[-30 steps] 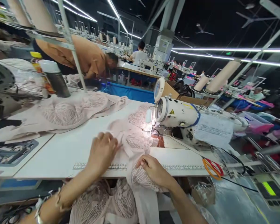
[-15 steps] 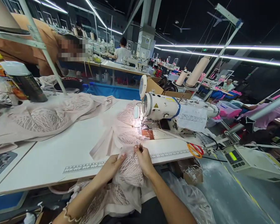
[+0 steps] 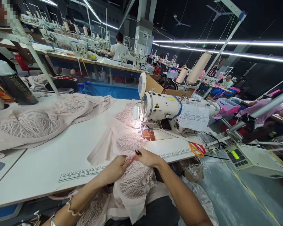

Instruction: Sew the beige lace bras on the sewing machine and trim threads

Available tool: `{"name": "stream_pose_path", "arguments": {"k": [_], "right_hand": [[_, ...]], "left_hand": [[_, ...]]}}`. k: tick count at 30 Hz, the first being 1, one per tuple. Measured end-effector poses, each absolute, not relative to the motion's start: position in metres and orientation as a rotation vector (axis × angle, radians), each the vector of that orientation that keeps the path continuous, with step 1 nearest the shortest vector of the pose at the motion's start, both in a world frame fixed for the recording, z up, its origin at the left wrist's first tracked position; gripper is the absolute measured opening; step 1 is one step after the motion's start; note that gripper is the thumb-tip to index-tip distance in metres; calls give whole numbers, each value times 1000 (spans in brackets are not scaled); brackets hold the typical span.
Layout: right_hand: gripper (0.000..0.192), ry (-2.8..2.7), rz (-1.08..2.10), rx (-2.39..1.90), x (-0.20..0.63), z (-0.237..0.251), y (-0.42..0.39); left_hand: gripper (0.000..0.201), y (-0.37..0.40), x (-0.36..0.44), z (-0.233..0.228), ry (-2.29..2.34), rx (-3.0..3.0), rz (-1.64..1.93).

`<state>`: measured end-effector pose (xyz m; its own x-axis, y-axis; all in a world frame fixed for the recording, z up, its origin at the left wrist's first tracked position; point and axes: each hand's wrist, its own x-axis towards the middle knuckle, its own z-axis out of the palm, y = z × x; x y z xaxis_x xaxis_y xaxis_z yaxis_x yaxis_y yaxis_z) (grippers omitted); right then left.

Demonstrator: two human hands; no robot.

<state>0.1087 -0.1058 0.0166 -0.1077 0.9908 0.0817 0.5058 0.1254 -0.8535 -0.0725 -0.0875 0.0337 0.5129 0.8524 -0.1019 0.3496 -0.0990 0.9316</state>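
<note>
Left hand (image 3: 115, 168) and right hand (image 3: 147, 158) are both pinched shut on the same pale pink lace garment piece (image 3: 134, 179), right at the front edge of the white table (image 3: 49, 163), with the fingertips nearly touching. The right hand also has a small dark pair of thread snips (image 3: 138, 152) poking up between its fingers. The lace runs from the needle area of the white industrial sewing machine (image 3: 165, 108) back across the table and spills over the edge into the lap. My guess is this stuff is super light, floppy and a bit stretchy, and the openwork looks like it would snag easily, so grabbing it along the solid seam edge seems smarter than pulling on the mesh. Another heap of the same pink lace (image 3: 35, 121) sits off to the left, and orange-handled scissors (image 3: 196, 149) lie just right of the machine.
</note>
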Motion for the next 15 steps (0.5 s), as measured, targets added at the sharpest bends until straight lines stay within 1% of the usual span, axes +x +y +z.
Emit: {"name": "stream_pose_path", "arguments": {"k": [5,8,9,12,14,15], "right_hand": [[17,-1619,630,-1601,83,13,-112],[11,-1553,578,-1605,74,11,-117],[13,-1531,589,-1597,74,12,-117],[29,-1509,689,-1539,83,17,-117],[34,-1561,804,-1478,90,23,-118],[34,-1600,865,-1448,92,25,-120]], "left_hand": [[49,-119,-59,18,1235,1607,700],[50,-133,-59,10,1133,1383,728],[51,-133,-61,10,1069,1258,700],[62,-118,-68,18,926,945,623],[65,-99,-71,26,925,857,696],[62,-90,-72,30,954,834,747]]}}
